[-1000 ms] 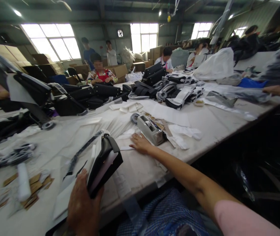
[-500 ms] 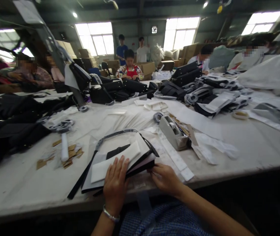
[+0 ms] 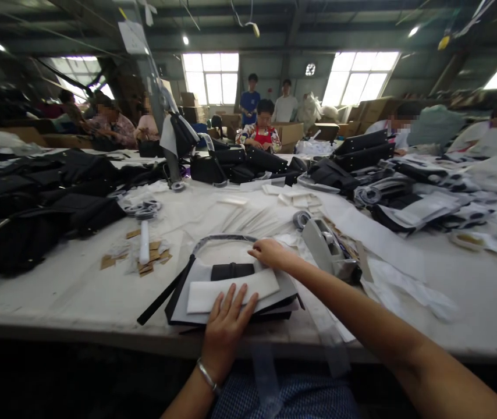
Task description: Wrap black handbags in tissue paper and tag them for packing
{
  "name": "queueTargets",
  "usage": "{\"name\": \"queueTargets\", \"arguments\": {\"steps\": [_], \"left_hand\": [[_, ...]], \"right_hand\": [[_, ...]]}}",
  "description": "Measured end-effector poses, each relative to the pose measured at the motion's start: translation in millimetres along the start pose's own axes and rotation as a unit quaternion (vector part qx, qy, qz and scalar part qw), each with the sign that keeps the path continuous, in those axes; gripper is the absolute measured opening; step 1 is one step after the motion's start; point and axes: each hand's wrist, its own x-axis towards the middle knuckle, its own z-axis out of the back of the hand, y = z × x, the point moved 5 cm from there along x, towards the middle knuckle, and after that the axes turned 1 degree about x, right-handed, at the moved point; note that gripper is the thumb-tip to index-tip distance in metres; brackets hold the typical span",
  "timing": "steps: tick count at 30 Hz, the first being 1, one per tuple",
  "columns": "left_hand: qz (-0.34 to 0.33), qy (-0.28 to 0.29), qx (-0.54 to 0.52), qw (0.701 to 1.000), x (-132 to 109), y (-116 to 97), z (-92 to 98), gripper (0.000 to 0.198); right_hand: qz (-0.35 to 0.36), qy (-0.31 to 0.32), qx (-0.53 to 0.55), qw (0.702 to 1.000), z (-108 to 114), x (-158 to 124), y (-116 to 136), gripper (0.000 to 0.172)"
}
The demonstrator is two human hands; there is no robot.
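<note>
A black bag (image 3: 231,294) lies flat at the near edge of the white table (image 3: 56,291), with a white foam strip (image 3: 231,289) across its top and a plastic-wrapped handle (image 3: 222,240) arching behind it. My left hand (image 3: 226,326), a bracelet on its wrist, rests flat with fingers spread on the strip and the bag's near side. My right hand (image 3: 270,254) reaches over the bag's far right corner with fingers curled down onto it; whether anything is pinched there I cannot see.
A grey tape dispenser (image 3: 329,249) stands right of the bag among white paper sheets. Brown card tags and a white roll (image 3: 144,244) lie to the left. Black bags pile up at left (image 3: 34,215) and across the middle. Several other people sit or stand beyond the table.
The bag was held upright in my left hand, then laid flat. My right hand has moved from the bag's near right side up to its far right corner. The view swung left.
</note>
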Motion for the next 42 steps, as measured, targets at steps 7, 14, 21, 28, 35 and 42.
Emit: {"name": "queueTargets", "arguments": {"steps": [7, 14, 21, 28, 35, 42], "left_hand": [[0.000, 0.006, 0.010, 1.000, -14, 8, 10.1, 0.052], [0.002, 0.001, 0.002, 1.000, -11, 10, 8.2, 0.051], [0.004, 0.014, -0.006, 1.000, -10, 14, 3.9, 0.052], [0.013, 0.035, -0.006, 0.999, -3, 26, -8.1, 0.053], [0.022, 0.044, 0.002, 0.999, 2, 33, -13.6, 0.050], [0.043, 0.047, 0.011, 0.998, 7, 33, -17.3, 0.047]], "right_hand": [[-0.128, 0.051, -0.053, 0.989, -35, 49, -2, 0.046], [-0.112, 0.069, 0.065, 0.989, -49, 53, -9, 0.016], [-0.069, 0.022, 0.278, 0.958, -40, 48, -28, 0.014], [0.020, -0.051, 0.420, 0.906, -5, 29, -35, 0.040], [0.175, -0.089, 0.304, 0.932, 16, -34, -14, 0.019], [0.373, -0.053, 0.094, 0.922, -14, -97, 4, 0.036]]}}
